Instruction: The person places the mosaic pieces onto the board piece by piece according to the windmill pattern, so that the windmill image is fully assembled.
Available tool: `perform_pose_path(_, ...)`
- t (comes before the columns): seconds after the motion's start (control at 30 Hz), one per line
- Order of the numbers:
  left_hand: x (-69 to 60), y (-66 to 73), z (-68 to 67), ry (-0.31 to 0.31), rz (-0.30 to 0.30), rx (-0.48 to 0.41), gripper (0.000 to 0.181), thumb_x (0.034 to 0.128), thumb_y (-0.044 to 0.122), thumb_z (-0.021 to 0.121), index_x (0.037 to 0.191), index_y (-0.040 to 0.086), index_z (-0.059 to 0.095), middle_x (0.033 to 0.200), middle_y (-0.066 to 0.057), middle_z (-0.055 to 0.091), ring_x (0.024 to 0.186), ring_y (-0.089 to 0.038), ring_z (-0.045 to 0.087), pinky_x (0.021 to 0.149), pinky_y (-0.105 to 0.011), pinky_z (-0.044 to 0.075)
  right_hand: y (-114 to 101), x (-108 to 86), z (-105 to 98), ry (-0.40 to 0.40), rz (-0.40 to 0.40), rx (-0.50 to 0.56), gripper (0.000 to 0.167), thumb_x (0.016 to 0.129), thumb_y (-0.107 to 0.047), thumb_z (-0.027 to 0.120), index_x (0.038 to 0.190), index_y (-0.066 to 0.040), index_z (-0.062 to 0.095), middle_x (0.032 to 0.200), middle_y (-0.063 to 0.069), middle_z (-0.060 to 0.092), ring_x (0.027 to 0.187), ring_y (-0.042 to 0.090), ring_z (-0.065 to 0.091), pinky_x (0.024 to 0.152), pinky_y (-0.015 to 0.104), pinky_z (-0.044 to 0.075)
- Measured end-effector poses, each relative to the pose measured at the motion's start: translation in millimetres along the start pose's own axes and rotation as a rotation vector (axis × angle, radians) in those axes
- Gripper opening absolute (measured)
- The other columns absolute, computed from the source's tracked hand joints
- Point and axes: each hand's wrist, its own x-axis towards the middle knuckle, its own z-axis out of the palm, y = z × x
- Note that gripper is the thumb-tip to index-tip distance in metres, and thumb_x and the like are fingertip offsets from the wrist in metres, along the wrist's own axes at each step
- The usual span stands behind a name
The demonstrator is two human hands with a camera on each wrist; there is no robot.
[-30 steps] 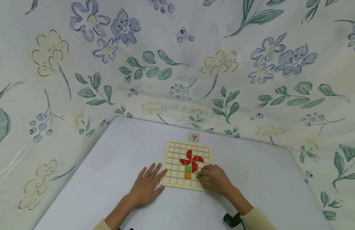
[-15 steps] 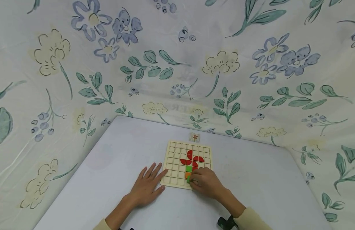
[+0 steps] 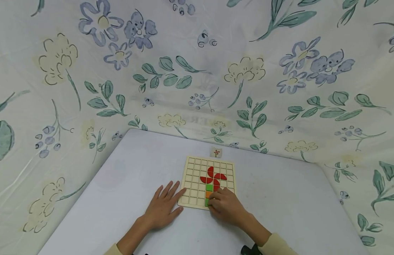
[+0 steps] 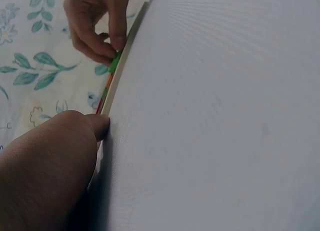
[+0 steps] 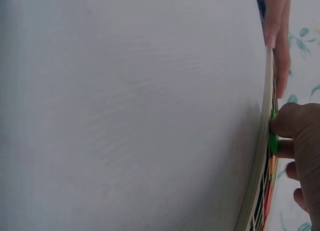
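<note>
A pale wooden grid board [image 3: 192, 193] lies on the white table. Red rounded pieces [image 3: 210, 172] form a pinwheel on it, with a green square tile [image 3: 209, 187] and an orange square tile [image 3: 208, 194] in a column below. My right hand [image 3: 227, 207] pinches another green tile [image 4: 115, 62] between thumb and fingers at the near end of that column. In the right wrist view this tile stands tilted on the board, partly covered by fingertips. My left hand [image 3: 162, 209] rests flat with fingers spread, its fingertips and thumb at the board's left edge.
A small card [image 3: 216, 152] printed with a red pinwheel lies just beyond the board. The white table [image 3: 130, 166] extends on both sides. Behind it hangs a floral-printed cloth [image 3: 190, 71]. A dark object [image 3: 250, 250] shows by the right sleeve.
My right hand has moved left across the board with the green tile, then slightly nearer, bringing the tile below the orange one. My left hand has stayed in place.
</note>
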Motion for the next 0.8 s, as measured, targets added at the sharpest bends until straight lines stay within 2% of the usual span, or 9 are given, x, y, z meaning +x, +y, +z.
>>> perform_pose_path(0.13,-0.7,-0.3,0.5,-0.003,0.001,0.002,0.061,0.1020,0.049,0.042,0.155,0.020,0.034,0.161,-0.011,0.021,0.148,-0.034,0.013,0.114,-0.057,0.012,-0.7,-0.1,2.7,0.026,0.006,0.008,0.002,0.081,-0.017,0.078,0.081,-0.017,0.076,0.091,-0.006,0.070,0.089,0.015,0.056,0.078,0.031,0.048)
perform_pose_path(0.3,-1.3,-1.1,1.4,-0.006,-0.001,0.009,0.061,0.1023,0.050,0.041,0.155,0.021,0.033,0.162,-0.011,0.020,0.148,-0.033,0.012,0.115,-0.057,0.011,-2.4,-0.6,2.6,0.019,0.023,0.070,0.004,0.081,-0.014,0.079,0.084,-0.015,0.076,0.090,-0.006,0.069,0.085,0.012,0.058,0.076,0.026,0.050)
perform_pose_path(0.5,-1.1,-2.0,1.7,-0.001,-0.010,0.012,0.061,0.1021,0.051,0.040,0.155,0.022,0.034,0.162,-0.010,0.020,0.148,-0.033,0.013,0.115,-0.057,0.011,-7.9,-0.3,4.2,0.033,0.097,0.161,0.010,0.080,-0.012,0.083,0.087,-0.014,0.077,0.087,-0.007,0.069,0.081,0.007,0.060,0.074,0.018,0.051)
perform_pose_path(0.63,-0.7,-2.5,1.5,0.002,-0.011,0.003,0.061,0.1020,0.051,0.041,0.155,0.022,0.034,0.162,-0.009,0.021,0.148,-0.033,0.013,0.114,-0.057,0.011,-12.3,0.6,6.1,0.057,0.136,0.181,0.011,0.079,-0.011,0.084,0.088,-0.012,0.077,0.087,-0.007,0.069,0.082,0.007,0.061,0.075,0.017,0.051)
perform_pose_path(0.7,-0.4,-2.7,1.5,-0.006,-0.015,0.001,0.061,0.1020,0.051,0.041,0.155,0.021,0.034,0.162,-0.009,0.021,0.148,-0.033,0.013,0.114,-0.057,0.011,-13.2,0.7,6.5,0.066,0.136,0.177,0.012,0.078,-0.011,0.084,0.088,-0.012,0.077,0.087,-0.006,0.069,0.083,0.007,0.061,0.076,0.018,0.051)
perform_pose_path(0.8,0.4,-2.0,-0.1,-0.037,-0.038,-0.020,0.061,0.1010,0.049,0.045,0.154,0.021,0.036,0.161,-0.011,0.023,0.148,-0.033,0.014,0.114,-0.058,0.012,-12.2,0.4,7.7,0.079,0.095,0.158,0.013,0.078,-0.012,0.085,0.087,-0.012,0.076,0.087,-0.006,0.068,0.083,0.007,0.062,0.076,0.019,0.052)
